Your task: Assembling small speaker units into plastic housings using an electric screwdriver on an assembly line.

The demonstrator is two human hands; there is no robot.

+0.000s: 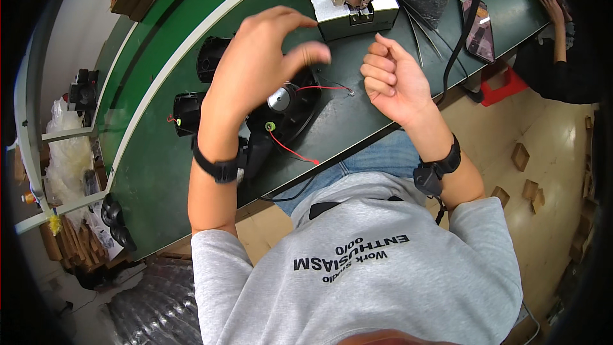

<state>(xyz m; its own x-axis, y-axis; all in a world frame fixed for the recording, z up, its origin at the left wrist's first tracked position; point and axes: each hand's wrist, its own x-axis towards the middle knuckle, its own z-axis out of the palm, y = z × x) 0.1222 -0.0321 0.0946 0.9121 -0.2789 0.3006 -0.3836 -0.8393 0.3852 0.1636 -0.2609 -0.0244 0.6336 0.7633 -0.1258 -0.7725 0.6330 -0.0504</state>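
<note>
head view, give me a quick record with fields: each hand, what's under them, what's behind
left hand: left hand raised above the black speaker, fingers curled, holding nothing visible
right hand: right hand loosely curled above the green bench, empty
speaker: round, black, silver centre, red wires trailing
behind: grey metal press fixture
left side: more black speaker parts

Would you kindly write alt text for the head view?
Two bare hands hover over a green bench: the left hand, curled, above a black speaker with red wires; the right hand, loosely closed, beside it. A grey metal press stands behind.
</note>
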